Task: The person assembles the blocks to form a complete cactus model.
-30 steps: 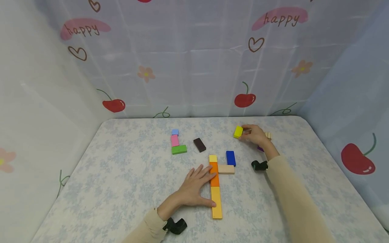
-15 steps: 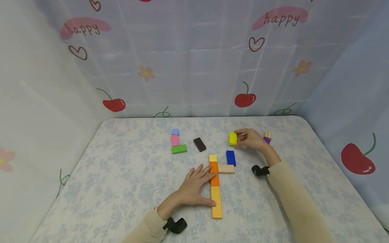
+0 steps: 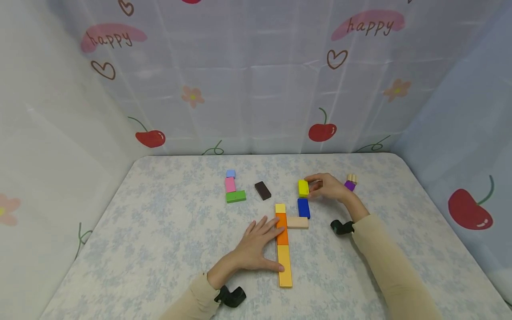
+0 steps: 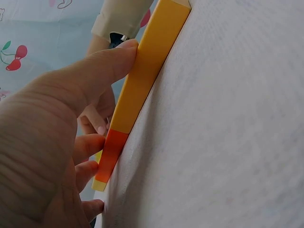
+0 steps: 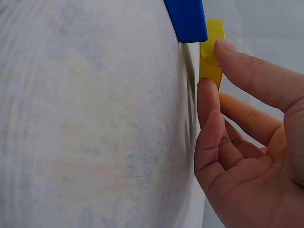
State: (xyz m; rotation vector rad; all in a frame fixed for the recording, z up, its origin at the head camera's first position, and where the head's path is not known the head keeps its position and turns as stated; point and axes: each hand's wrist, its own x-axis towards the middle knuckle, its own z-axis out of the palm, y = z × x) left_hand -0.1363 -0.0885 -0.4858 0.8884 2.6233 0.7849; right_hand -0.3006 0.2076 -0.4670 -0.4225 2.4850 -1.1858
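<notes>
The right grip pinches the yellow block, the blue block just nearside, an apparent placement calling for neat alignment; left grip spread.

Yellow block smooth, painted; beige block matt, apparently bare wood.

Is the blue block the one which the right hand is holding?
No, the right hand pinches the bright yellow block, while the blue block lies on the table.

Cherry-printed curtain, table with blue-patterned surface
</notes>
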